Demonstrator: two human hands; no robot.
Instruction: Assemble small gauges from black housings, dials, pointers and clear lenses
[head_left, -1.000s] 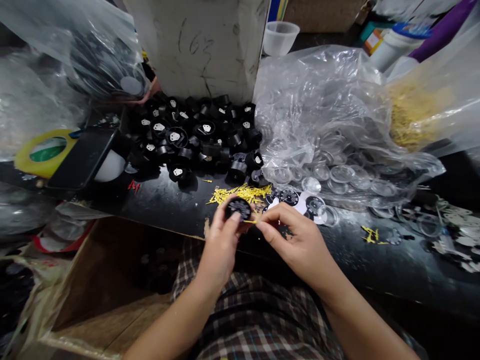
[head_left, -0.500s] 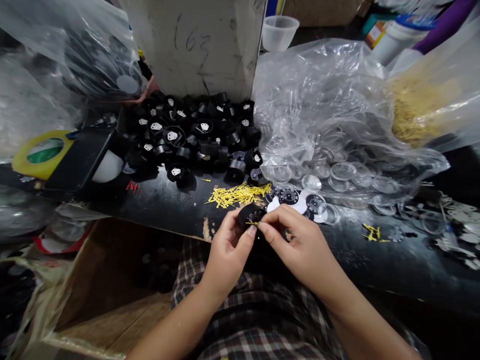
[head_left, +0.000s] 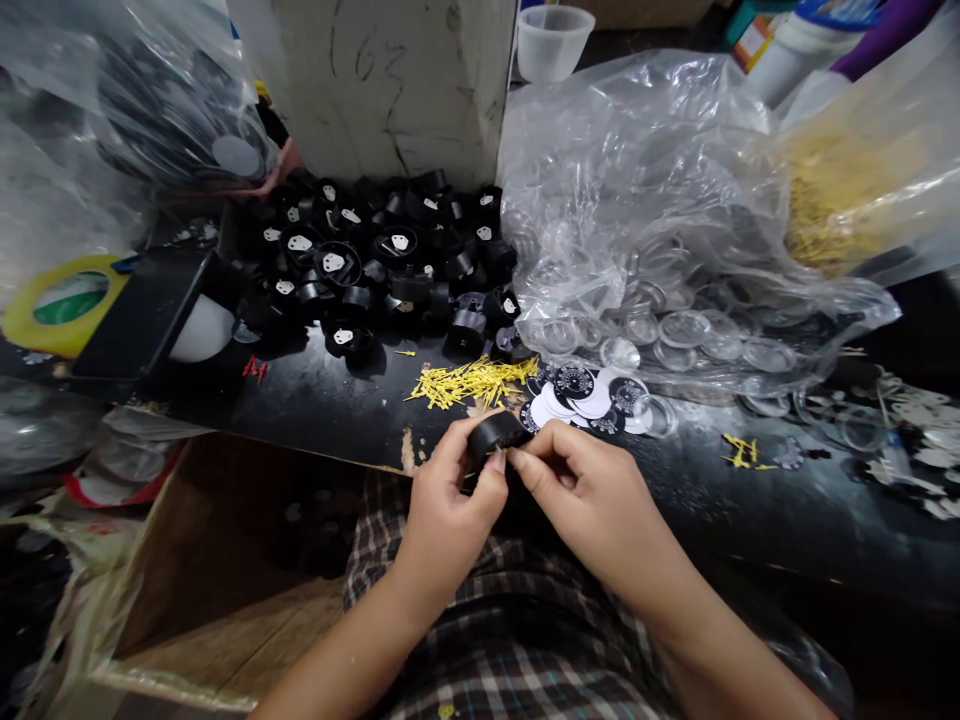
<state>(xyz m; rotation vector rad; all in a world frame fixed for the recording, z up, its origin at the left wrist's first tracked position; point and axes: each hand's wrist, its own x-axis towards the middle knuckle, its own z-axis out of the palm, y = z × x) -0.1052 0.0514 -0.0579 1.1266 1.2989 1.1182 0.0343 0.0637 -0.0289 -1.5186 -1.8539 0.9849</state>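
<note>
At the far left of the counter [head_left: 337,400] lies a yellow tape roll [head_left: 56,300], and at about 11 o'clock from the hands a heap of black round caps [head_left: 390,265] is piled against a grey box [head_left: 390,85]. Nearer, at 12 o'clock, a small pile of yellow pins [head_left: 469,380] lies just beside some printed dial discs [head_left: 581,395]. The left hand [head_left: 450,510] holds one black cap [head_left: 493,435] at the counter's near edge, above the lap; its thumb and fingers are closed around the cap's wall. The cap is tilted, its round axis pointing up and away from the person, so the rim side shows. The right hand [head_left: 592,495] is at 3 o'clock from the cap and touches it: thumb and forefinger are pressed together at the cap's right edge, but I cannot tell whether a pin is between them. Both wrists are bent inward, the hands meeting at the cap. At 2 o'clock, a clear plastic bag [head_left: 675,220] holds transparent round lenses.
</note>
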